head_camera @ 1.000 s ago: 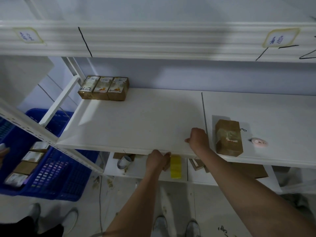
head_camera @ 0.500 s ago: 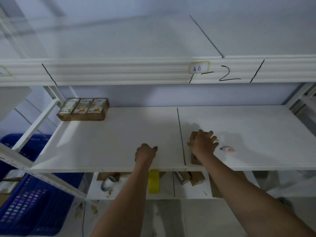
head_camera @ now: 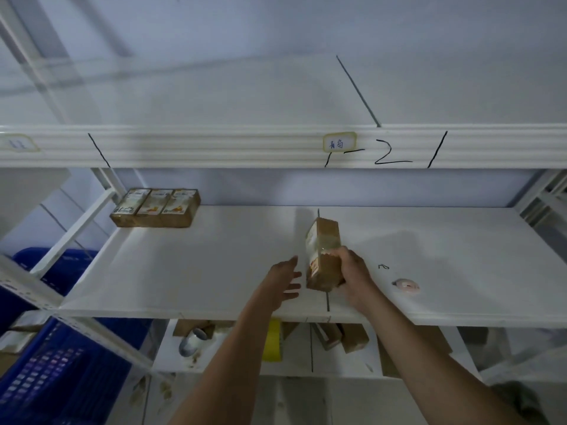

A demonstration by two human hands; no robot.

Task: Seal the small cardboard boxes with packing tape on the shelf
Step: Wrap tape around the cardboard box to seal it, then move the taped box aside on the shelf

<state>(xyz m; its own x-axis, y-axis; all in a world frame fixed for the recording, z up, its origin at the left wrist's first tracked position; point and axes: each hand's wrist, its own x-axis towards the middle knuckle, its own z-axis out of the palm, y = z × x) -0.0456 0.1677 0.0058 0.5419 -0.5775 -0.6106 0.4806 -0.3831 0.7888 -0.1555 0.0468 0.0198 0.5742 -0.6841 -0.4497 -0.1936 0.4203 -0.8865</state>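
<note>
A small brown cardboard box (head_camera: pixel 325 245) with a printed label on its left face stands tipped on its side over the seam of the white shelf (head_camera: pixel 190 271). My right hand (head_camera: pixel 352 271) grips its near right end, fingers curled round it. Just left of the box, my left hand (head_camera: pixel 283 282) hovers with fingers spread, holding nothing. Three more small boxes (head_camera: pixel 156 207) sit side by side at the back left of the shelf. A yellow tape roll (head_camera: pixel 274 340) lies on the lower shelf, partly hidden behind my left forearm.
A small pink object (head_camera: pixel 406 285) and a tiny dark hook (head_camera: pixel 383 266) lie right of the box. The lower shelf holds a grey roll (head_camera: pixel 193 342) and more brown boxes (head_camera: pixel 340 335). A blue crate (head_camera: pixel 46 363) stands at the lower left. The upper shelf rail (head_camera: pixel 214 148) overhangs.
My right hand has taken hold of the box and turned it up on its side. My left hand rose from the shelf's front edge and opened beside the box.
</note>
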